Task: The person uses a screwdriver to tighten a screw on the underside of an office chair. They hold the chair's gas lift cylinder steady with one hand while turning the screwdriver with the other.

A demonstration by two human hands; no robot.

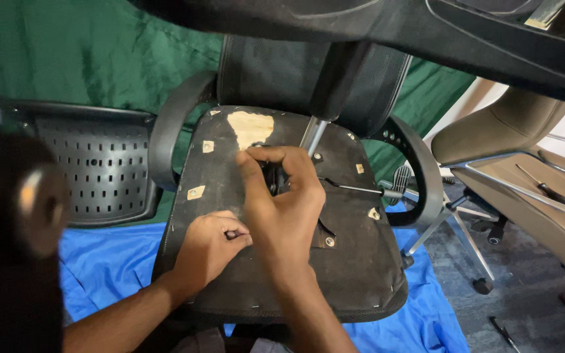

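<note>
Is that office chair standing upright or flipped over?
Flipped over. The chair shows its seat underside, fabric torn to bare wood, with the gas post pointing up. The right hand grips the mechanism; the left hand rests on the underside.

Green cloth backdrop (93, 59); blue sheet (109, 265) on grey floor (531, 287); tan chair (524, 150) at right; perforated black panel (96, 167).

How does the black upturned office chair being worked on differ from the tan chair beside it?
The black fabric-covered upturned chair lies seat-bottom up on a blue sheet, both hands on it; the tan leather-look chair stands apart at right, untouched. The black one's underside is torn; the tan one looks smooth. Both have curved armrests.
</note>
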